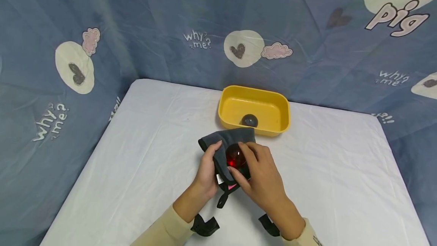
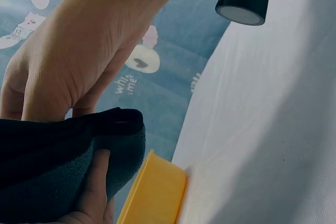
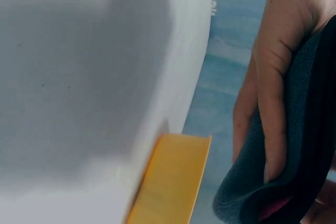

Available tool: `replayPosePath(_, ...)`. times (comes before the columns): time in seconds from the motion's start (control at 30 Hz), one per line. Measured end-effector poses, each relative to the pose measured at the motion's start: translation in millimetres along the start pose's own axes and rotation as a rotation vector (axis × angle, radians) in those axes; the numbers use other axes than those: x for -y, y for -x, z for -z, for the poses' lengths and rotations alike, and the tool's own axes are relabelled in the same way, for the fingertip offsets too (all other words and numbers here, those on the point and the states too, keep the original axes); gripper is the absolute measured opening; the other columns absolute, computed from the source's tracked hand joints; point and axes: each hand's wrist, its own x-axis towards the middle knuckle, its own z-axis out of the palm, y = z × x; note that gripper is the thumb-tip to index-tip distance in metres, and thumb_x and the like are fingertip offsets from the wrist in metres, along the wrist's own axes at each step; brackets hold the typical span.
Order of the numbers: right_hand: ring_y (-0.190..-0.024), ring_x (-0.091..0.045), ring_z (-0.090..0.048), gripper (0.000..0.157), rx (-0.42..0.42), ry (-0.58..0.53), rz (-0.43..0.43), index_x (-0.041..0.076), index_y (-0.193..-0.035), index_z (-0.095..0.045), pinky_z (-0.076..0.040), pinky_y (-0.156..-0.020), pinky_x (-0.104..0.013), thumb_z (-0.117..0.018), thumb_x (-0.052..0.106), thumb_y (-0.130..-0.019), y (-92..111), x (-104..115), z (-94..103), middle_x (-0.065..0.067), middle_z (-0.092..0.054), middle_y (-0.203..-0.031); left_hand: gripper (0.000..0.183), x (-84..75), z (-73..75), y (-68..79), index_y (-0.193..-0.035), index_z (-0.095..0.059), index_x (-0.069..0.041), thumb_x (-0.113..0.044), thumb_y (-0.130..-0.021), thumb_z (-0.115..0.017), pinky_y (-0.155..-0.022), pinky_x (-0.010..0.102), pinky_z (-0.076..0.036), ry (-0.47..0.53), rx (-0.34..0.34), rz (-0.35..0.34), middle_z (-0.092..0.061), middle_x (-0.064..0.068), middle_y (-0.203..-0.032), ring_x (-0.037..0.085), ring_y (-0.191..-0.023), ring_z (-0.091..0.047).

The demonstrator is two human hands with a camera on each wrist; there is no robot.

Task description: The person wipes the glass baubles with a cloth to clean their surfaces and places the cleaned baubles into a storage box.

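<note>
In the head view my left hand (image 1: 205,175) grips a folded dark grey cloth (image 1: 239,135) with black edging, its thumb on the upper face. A black loop hangs from the cloth's near corner, and a little pink shows below. Against the cloth sits a clear red ball (image 1: 235,155), with the fingers and thumb of my right hand (image 1: 262,174) curled round its right side. The cloth hides the ball's underside. Both wrist views show the cloth (image 2: 47,177) close up, but the ball is out of sight there.
Just beyond the hands stands a yellow bin (image 1: 269,110) holding a dark grey ball (image 1: 249,120) by its near wall. A white sheet (image 1: 341,170) covers the table. Blue printed fabric (image 1: 205,7) hangs behind and at the sides.
</note>
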Motion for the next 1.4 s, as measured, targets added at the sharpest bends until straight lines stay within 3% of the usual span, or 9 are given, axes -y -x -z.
replayPosePath(0.3,-0.093,-0.026,-0.057,0.052,-0.065,-0.071,-0.158,-0.002,-0.117,-0.067,-0.052,-0.076,-0.04,-0.074,0.046,-0.097,-3.6,-2.2,-5.6,-0.011,-0.066,-0.101,0.065,2.3,0.2,1.2,-0.163,-0.024,-0.009,-0.041,-0.108,-0.038,-0.119,0.037,-0.034,0.01,0.004,0.02,-0.033,0.013,-0.161,0.024,-0.142,-0.04)
replayPosePath(0.43,-0.089,-0.02,-0.053,0.04,-0.037,-0.123,-0.276,0.003,-0.106,-0.075,-0.048,-0.074,-0.036,-0.074,0.042,-0.097,-5.5,-3.0,-5.7,-0.004,-0.068,-0.093,0.067,2.1,-0.2,2.3,-0.163,-0.025,-0.009,-0.044,-0.107,-0.038,-0.118,0.037,-0.036,0.002,0.014,0.041,-0.036,0.014,-0.159,0.023,-0.141,-0.044)
replayPosePath(0.53,-0.091,-0.017,-0.05,0.038,-0.001,-0.155,-0.328,0.004,-0.107,-0.075,-0.047,-0.076,-0.035,-0.073,0.041,-0.098,-6.5,-3.5,-4.5,-0.002,-0.067,-0.095,0.068,1.1,-0.6,2.1,-0.163,-0.022,-0.01,-0.044,-0.107,-0.038,-0.119,0.037,-0.035,0.0,0.016,0.036,-0.033,0.013,-0.161,0.024,-0.144,-0.041)
replayPosePath(0.63,-0.096,-0.018,-0.05,0.048,0.027,-0.147,-0.31,0.005,-0.124,-0.07,-0.049,-0.078,-0.037,-0.076,0.043,-0.095,-5.2,-3.3,-3.0,-0.003,-0.067,-0.104,0.069,-0.5,-0.3,1.4,-0.165,-0.019,-0.011,-0.043,-0.108,-0.038,-0.121,0.038,-0.032,0.001,0.015,0.008,-0.029,0.013,-0.164,0.026,-0.148,-0.035)
replayPosePath(0.77,-0.108,-0.023,-0.056,0.073,0.031,-0.121,-0.183,0.008,-0.148,-0.054,-0.054,-0.089,-0.042,-0.084,0.04,-0.089,-1.3,-3.6,-2.7,-0.01,-0.063,-0.123,0.069,-2.6,1.4,0.3,-0.165,-0.017,-0.011,-0.042,-0.108,-0.038,-0.123,0.039,-0.027,0.003,-0.014,-0.021,-0.026,0.01,-0.166,0.026,-0.15,-0.03)
replayPosePath(0.87,-0.112,-0.028,-0.059,0.076,0.009,-0.084,-0.087,0.008,-0.149,-0.052,-0.054,-0.092,-0.046,-0.087,0.034,-0.087,0.4,-3.8,-4.2,-0.014,-0.059,-0.129,0.068,-2.3,2.6,-0.3,-0.165,-0.017,-0.011,-0.042,-0.108,-0.037,-0.122,0.038,-0.027,0.006,-0.021,-0.022,-0.027,0.01,-0.165,0.026,-0.15,-0.03)
replayPosePath(0.97,-0.109,-0.029,-0.059,0.07,-0.011,-0.044,-0.057,0.005,-0.141,-0.057,-0.054,-0.09,-0.044,-0.089,0.032,-0.085,-1.0,-3.6,-5.0,-0.014,-0.058,-0.124,0.067,-1.2,2.2,-0.9,-0.164,-0.018,-0.01,-0.042,-0.108,-0.036,-0.12,0.037,-0.029,0.009,0.002,-0.012,-0.027,0.012,-0.164,0.026,-0.148,-0.032)
replayPosePath(1.23,-0.094,-0.022,-0.054,0.055,-0.036,-0.091,-0.156,0.002,-0.122,-0.065,-0.05,-0.077,-0.037,-0.085,0.04,-0.087,-3.8,-6.1,-4.2,-0.007,-0.065,-0.103,0.067,2.1,0.8,0.5,-0.163,-0.02,-0.009,-0.043,-0.108,-0.035,-0.116,0.035,-0.037,0.026,0.039,0.011,-0.031,0.014,-0.16,0.025,-0.141,-0.04)
replayPosePath(1.4,-0.093,-0.017,-0.053,0.043,-0.01,-0.169,-0.289,0.005,-0.112,-0.072,-0.049,-0.077,-0.037,-0.079,0.043,-0.093,-5.6,-4.8,-3.5,-0.003,-0.068,-0.099,0.066,2.8,-0.5,1.1,-0.161,-0.025,-0.006,-0.044,-0.108,-0.035,-0.113,0.033,-0.042,0.025,0.054,0.014,-0.038,0.014,-0.154,0.02,-0.133,-0.049)
